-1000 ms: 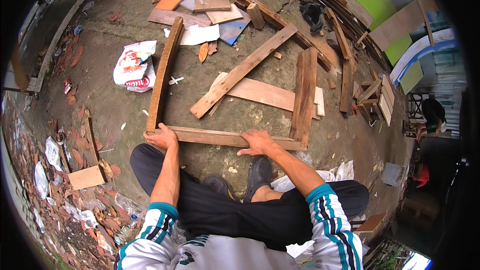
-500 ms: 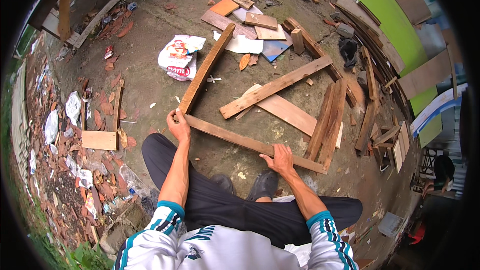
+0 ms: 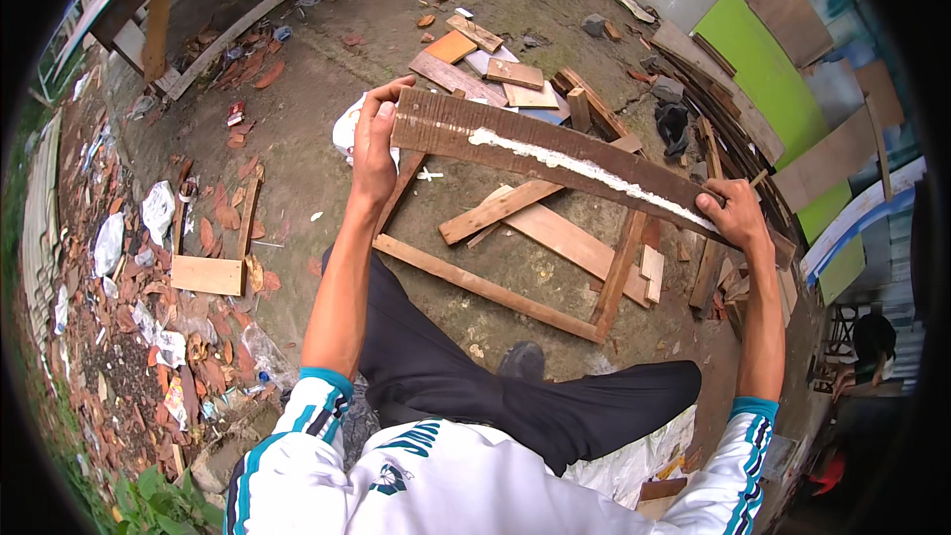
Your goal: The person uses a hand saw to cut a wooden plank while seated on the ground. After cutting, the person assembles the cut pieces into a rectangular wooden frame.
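Observation:
A dark brown wooden plank (image 3: 436, 125) is raised in front of me, tilted down toward the right, with a rough white streak along its face. My left hand (image 3: 374, 149) grips its left end, and my right hand (image 3: 738, 216) is wrapped around it near the right end. Below it on the ground, a long wooden strip (image 3: 485, 287) lies near my knees. One strip (image 3: 401, 188) meets its left end and another (image 3: 620, 275) its right end, as parts of a frame shape. A pale board (image 3: 575, 246) lies inside that shape under a crossing wooden slat (image 3: 500, 211).
Several board offcuts (image 3: 459, 76) lie beyond the plank. A white printed bag (image 3: 347, 129) is partly hidden behind my left hand. Litter and dry leaves cover the left ground, beside a small wooden piece (image 3: 207, 275). Green panels (image 3: 758, 59) lean at the right.
Both hands have left the strip on the ground and now hold the white-streaked plank up. Of the two planks side by side at the right, one remains. The ground strip sits slightly differently.

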Available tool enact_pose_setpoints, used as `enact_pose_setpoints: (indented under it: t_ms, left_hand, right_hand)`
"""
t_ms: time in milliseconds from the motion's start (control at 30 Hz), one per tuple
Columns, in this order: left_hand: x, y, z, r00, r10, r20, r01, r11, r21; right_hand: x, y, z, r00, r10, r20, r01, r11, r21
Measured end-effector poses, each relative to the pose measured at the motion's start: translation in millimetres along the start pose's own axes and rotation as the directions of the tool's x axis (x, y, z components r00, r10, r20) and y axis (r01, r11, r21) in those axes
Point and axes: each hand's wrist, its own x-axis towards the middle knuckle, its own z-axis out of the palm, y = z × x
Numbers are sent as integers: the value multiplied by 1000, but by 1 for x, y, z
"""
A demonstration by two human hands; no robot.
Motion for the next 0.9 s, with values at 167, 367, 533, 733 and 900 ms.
enact_pose_setpoints:
  t_ms: [167, 367, 533, 733, 900]
  left_hand:
    - [38, 9, 16, 973, -183, 138, 211, 950, -230]
    - [38, -12, 48, 960, -251, 127, 278, 911, -304]
    - [57, -48, 58, 938, -267, 220, 324, 902, -286]
    - [62, -33, 54, 918, -333, 214, 369, 916, -157]
    - [61, -61, 38, 886, -419, 199, 456, 867, -203]
  right_hand:
    - [22, -1, -62, 1000, -4, 20, 4, 1000, 3]
    - [19, 14, -60, 984, 153, 88, -156, 988, 22]
    - [21, 48, -20, 963, 217, 157, -231, 970, 76]
    - [37, 48, 11, 951, 223, 213, -245, 966, 83]
    - [61, 47, 26, 945, 230, 234, -237, 972, 2]
